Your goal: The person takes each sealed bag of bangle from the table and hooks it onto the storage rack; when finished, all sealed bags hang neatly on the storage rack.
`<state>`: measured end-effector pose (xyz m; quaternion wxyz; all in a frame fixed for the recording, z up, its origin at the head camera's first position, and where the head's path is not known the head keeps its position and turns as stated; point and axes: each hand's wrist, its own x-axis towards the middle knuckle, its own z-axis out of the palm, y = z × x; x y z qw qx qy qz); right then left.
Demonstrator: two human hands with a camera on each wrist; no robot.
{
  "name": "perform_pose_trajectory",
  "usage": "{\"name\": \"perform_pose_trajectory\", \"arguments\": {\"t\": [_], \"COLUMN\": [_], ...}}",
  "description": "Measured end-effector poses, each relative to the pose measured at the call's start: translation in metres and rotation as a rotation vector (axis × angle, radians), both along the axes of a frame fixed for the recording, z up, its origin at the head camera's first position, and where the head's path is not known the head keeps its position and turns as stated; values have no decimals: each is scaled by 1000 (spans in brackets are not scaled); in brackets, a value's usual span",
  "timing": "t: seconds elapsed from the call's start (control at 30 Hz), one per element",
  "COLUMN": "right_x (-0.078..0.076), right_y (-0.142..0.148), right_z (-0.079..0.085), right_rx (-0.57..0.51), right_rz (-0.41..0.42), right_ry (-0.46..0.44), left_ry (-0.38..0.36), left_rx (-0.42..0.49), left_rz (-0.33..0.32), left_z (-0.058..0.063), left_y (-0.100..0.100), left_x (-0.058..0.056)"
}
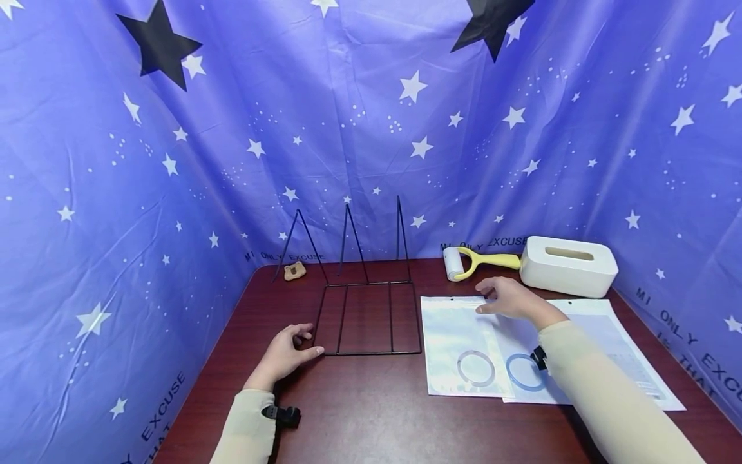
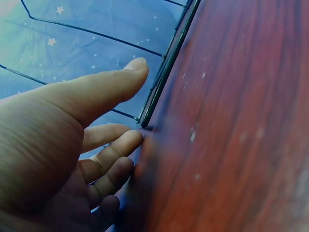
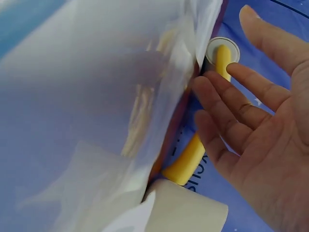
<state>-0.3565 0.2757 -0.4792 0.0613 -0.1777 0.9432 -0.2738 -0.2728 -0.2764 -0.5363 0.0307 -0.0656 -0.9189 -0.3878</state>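
Observation:
A black wire rack with several upright pointed dividers stands on the dark red table. My left hand is at its front left corner, thumb and fingers loosely bent on either side of the frame's end. In the left wrist view the fingertips lie close by the rack's bar, with nothing gripped. Two flat plastic sleeves lie overlapping on the right: one with a pale ring, one with a blue ring. Above their far part hovers my right hand, its fingers relaxed and holding nothing.
Behind the sleeves lies a lint roller with a yellow handle. A white tissue box stands at the back right. A small tan bear-shaped piece sits behind the rack's left side. Starry blue cloth walls off the table's back and sides.

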Motion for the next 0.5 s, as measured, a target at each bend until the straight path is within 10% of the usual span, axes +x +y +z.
{"name": "perform_pose_trajectory", "arguments": {"t": [0.5], "right_x": [-17], "right_y": [-4], "right_z": [-11], "right_rx": [-30], "right_rz": [-14], "right_ry": [-31], "left_ry": [19], "left_rx": [-40], "left_rz": [17], "left_z": [-2], "left_y": [3], "left_x": [1]}}
